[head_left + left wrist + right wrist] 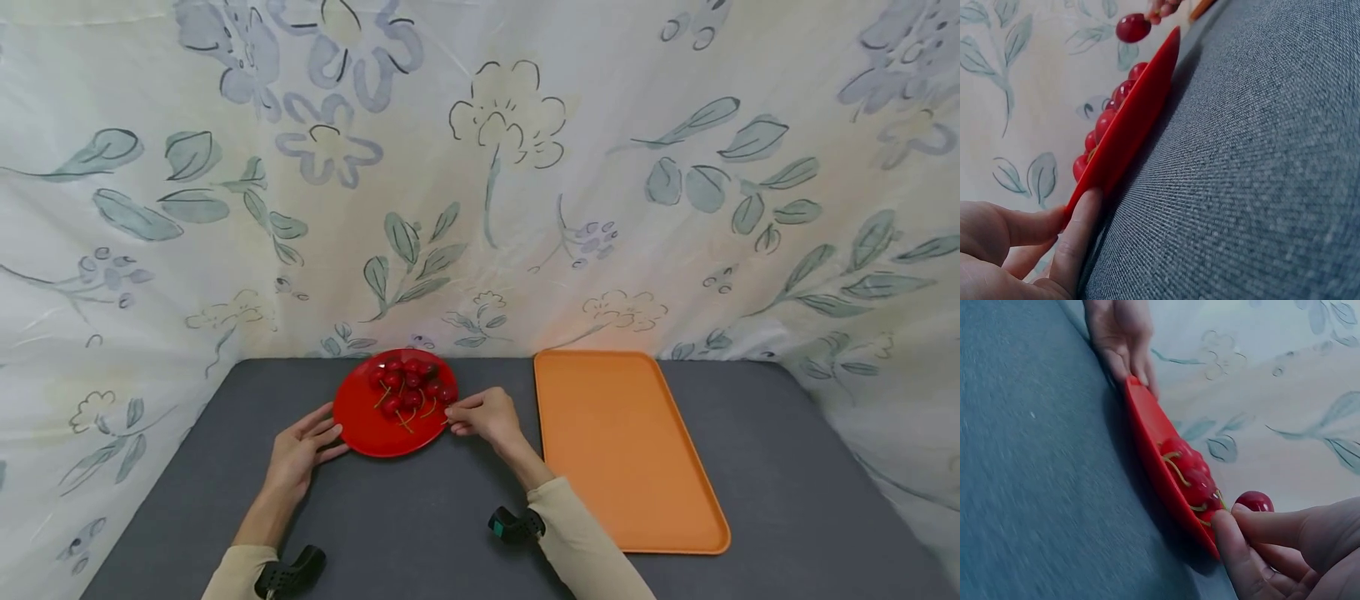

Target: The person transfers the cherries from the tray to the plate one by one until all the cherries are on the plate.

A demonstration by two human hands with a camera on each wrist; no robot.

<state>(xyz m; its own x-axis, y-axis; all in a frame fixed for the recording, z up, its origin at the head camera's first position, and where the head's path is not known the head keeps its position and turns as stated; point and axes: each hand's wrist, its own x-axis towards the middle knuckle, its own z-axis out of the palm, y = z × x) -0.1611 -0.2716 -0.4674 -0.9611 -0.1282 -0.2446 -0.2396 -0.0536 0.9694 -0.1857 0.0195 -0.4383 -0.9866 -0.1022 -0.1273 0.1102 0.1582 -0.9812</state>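
A red plate (390, 442) bears a cluster of red cherries (408, 387) with greenish stems. At its left rim my left hand (296, 454) grips the edge, the thumb on top and a finger below in the left wrist view. Over the plate's right rim, my right hand (487, 417) pinches the stem of one cherry (1133, 28). That cherry hangs apart from the plate in the left wrist view. The right wrist view shows the same cherry (1255, 501) partly hidden behind thumb and fingers.
An orange rectangular tray (622, 450) lies on the dark grey tabletop (405, 525), to the right of the plate. My right forearm reaches across the tray's left edge. A flowered cloth (510, 208) hangs behind the table.
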